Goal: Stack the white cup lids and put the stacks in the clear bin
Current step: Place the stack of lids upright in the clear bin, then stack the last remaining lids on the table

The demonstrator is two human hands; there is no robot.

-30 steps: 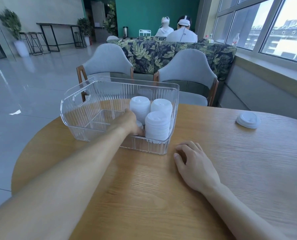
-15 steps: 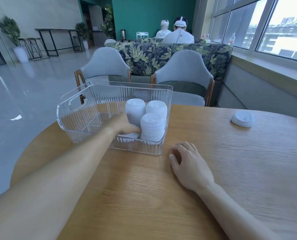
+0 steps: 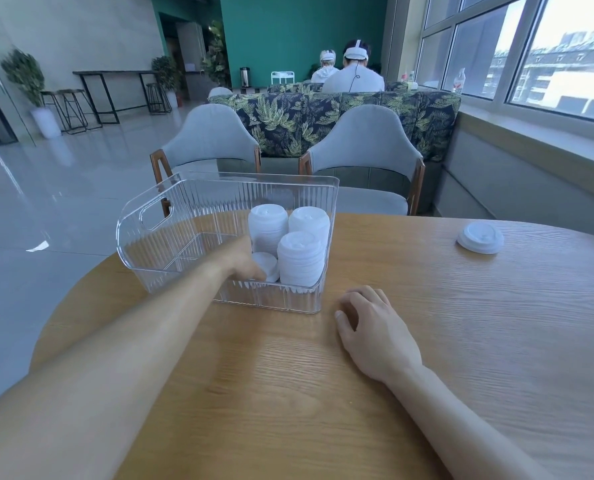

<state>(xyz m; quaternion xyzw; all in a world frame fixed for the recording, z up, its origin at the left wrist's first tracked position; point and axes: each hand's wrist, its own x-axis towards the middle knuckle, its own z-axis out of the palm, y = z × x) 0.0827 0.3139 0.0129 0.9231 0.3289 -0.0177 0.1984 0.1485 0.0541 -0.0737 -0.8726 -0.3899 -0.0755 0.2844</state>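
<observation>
Table: round wooden table (image 3: 427, 341), light oak grain, sheen near the middle.
Clear bin: ribbed clear bin (image 3: 171, 237) at 11 o'clock on the table, cut-out handle in its left wall.
Stacks: three tall stacks of white cup lids (image 3: 300, 259) upright in the bin's right end, packed close together.
Short stack: a low short stack of lids (image 3: 267, 265) on the bin floor, just left of the near tall stack.
Left hand: left hand (image 3: 242, 259) reaches over the near wall into the bin and grasps the short stack with curled fingers.
Right hand: right hand (image 3: 375, 327) lies palm down on the table just beside the bin's near right corner, fingers loosely curled, holding nothing.
Loose lid: single white lid (image 3: 480, 238) at 2 o'clock on the table, well apart from the bin.
Seating: two grey armchairs (image 3: 365, 150) at 12 o'clock beyond the table; a leaf-print sofa (image 3: 288, 123) behind them, two people seated beyond it, backs turned.
Room: glossy grey floor (image 3: 46, 202) at 9 o'clock, teal wall (image 3: 302, 29) far off, windows (image 3: 531, 53) at 2 o'clock.
</observation>
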